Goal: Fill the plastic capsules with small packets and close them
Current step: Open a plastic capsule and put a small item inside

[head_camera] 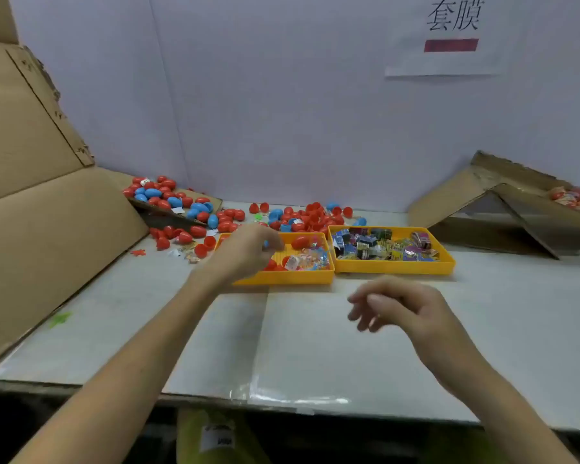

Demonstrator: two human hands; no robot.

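Yellow trays sit side by side at the far middle of the table [315, 346], their short walls just beside each other. The left tray [282, 280] holds a whole red capsule [300, 242], a few red halves and a heap of clear packets [310, 259] in its right part. The right tray [395, 267] is full of dark printed packets [382, 246].

Our left hand [248, 249] reaches over the left tray's near-left corner, palm down, fingers curled. A sliver of blue shows at the fingertips, but it is blurred, and we cannot tell whether they pinch anything. Our right hand [399, 304] hangs over the bare table in front of the right tray, apart from it, fingers loosely bent and holding nothing.

Behind the trays, against the white wall, lies a loose pile [302, 217] of red and blue capsules and halves. More of them lie on a cardboard flap [168, 197] to the left and spill down onto the table beside it. A big open box [47, 229] leans along the table's left edge. Another box [516, 209] lies tipped at the far right, with red capsules [576, 199] in its far corner.

A small green scrap [60, 319] lies near the left edge of the table, and a red star [138, 252] lies near the spilled halves. A paper sign [449, 35] with two characters and a red bar hangs on the wall.
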